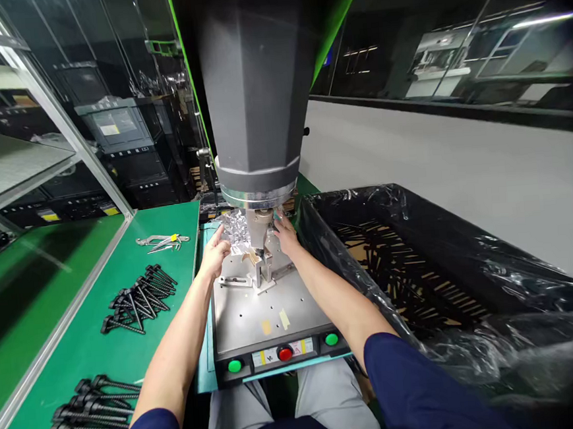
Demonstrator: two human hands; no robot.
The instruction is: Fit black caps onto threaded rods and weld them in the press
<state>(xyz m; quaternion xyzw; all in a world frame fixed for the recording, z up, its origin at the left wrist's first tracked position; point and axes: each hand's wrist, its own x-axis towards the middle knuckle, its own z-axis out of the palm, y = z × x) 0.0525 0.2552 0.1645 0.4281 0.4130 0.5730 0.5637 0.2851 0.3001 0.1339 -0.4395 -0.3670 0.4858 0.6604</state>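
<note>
My left hand (216,252) is at the left edge of a crumpled sheet of silver foil (237,229), index finger stretched toward it and the other fingers partly curled. On the other side of the metal welding horn (258,233), my right hand (286,233) reaches up with fingers extended and apart. Its fingertips are partly hidden near the horn. Below the horn tip stands a small metal fixture (261,269), bolted to the grey base plate (249,316). Whether anything thin is pinched in either hand is too small to tell.
Black screw-like parts (141,297) lie in a pile on the green table, with another pile (91,418) nearer me. Pliers and hex keys (163,241) lie farther back. At right is a plastic-lined black bin (468,253) of parts. Green buttons and a red button (285,353) face me.
</note>
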